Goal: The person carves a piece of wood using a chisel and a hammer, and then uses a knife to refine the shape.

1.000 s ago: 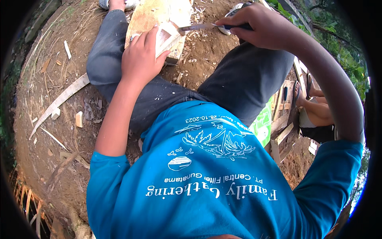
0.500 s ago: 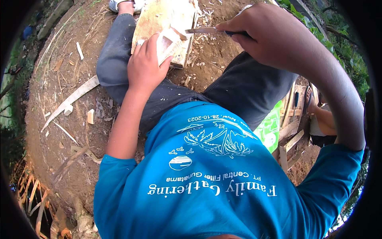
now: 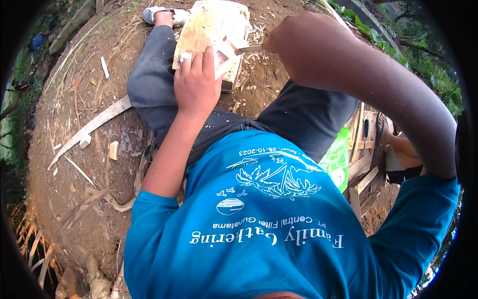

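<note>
A thick wooden block [image 3: 211, 22] stands on the ground between my legs. On its near right corner sits a pale piece of wood with an angular hollow [image 3: 222, 62], and my left hand [image 3: 195, 88] grips it from its left side, a ring-like shiny spot showing at the fingers. My right hand [image 3: 298, 47] is closed around a knife [image 3: 251, 49], whose handle is now hidden by the hand. The narrow blade points left, and its tip meets the right edge of the pale piece.
Brown soil with wood shavings surrounds the block. To the left lie a long curved wood strip [image 3: 92, 124] and small offcuts [image 3: 113, 150]. A green plastic bag [image 3: 336, 162] and planks [image 3: 367, 179] are at my right, near another person's leg [image 3: 404, 149].
My right hand has come left and slightly down, bringing the knife tip against the pale wood piece. My left hand, still on that piece, appears a little further right with the whole view.
</note>
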Motion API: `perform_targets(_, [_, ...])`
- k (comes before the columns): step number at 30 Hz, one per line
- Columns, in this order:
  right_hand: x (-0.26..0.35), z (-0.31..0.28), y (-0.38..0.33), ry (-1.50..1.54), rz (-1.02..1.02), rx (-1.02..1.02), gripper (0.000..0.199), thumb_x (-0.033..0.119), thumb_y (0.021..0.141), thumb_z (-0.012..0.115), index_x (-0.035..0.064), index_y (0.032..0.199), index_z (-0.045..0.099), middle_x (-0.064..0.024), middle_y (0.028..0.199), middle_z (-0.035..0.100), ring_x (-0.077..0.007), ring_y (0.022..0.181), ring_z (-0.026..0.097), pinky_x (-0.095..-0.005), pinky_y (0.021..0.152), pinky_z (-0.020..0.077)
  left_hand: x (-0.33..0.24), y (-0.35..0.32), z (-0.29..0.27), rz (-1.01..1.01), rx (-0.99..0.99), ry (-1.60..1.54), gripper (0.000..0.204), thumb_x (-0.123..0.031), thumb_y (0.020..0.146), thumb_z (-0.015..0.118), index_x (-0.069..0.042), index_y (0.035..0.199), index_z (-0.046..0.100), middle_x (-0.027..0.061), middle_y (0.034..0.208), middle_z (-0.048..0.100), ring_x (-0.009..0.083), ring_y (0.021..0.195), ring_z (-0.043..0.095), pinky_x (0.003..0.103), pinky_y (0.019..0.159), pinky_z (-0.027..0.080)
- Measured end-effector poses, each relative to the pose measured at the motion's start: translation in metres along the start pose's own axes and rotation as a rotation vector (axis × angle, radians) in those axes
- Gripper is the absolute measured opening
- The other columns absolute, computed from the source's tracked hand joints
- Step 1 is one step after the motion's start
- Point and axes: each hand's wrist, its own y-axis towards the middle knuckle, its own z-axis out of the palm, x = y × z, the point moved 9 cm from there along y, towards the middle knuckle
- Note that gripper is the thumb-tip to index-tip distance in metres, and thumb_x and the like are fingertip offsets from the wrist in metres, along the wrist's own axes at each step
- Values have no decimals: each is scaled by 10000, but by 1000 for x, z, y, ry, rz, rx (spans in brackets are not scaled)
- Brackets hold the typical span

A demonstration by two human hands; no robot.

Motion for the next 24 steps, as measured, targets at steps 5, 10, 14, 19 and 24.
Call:
perform_targets(5, [10, 5, 16, -82, 34, 37, 295, 103, 868, 608, 116, 1110, 777, -163, 904, 736, -356, 858, 710, -460, 792, 563, 3, 2, 1, 68, -72, -54, 732, -278, 780, 832, -28, 1394, 521, 91, 1061, 628, 279, 977, 614, 404, 814, 523])
perform_targets(10, [6, 8, 27, -75, 19, 72, 298, 115, 866, 629, 113, 1126, 774, -161, 913, 740, -349, 855, 711, -452, 790, 560, 10, 5, 9, 60, -20, -130, 710, -272, 789, 830, 9, 1371, 535, 119, 1061, 632, 296, 981, 633, 409, 827, 533])
perform_targets(14, [-8, 5, 33, 30, -77, 206, 206, 161, 855, 593, 80, 959, 751, -172, 868, 730, -373, 834, 713, -472, 756, 565, 17, 9, 16, 21, 60, -201, 711, -278, 818, 809, 15, 1396, 516, 170, 1126, 656, 344, 1043, 637, 432, 872, 537])
perform_targets(19, [-35, 2, 50, 153, -141, 172, 191, 140, 836, 618, 58, 958, 740, -178, 868, 729, -368, 837, 719, -466, 733, 567, 18, 12, 15, 39, 77, -228, 710, -284, 825, 801, 17, 1400, 511, 183, 1137, 657, 356, 1066, 633, 441, 884, 536])
perform_targets(24, [-83, 64, 48, 520, -220, 111, 377, 173, 883, 706, 140, 1257, 738, -157, 986, 753, -316, 849, 712, -418, 802, 536, 20, 9, 14, 24, 60, -244, 701, -291, 831, 795, 6, 1396, 502, 186, 1169, 651, 366, 1097, 624, 456, 904, 530])
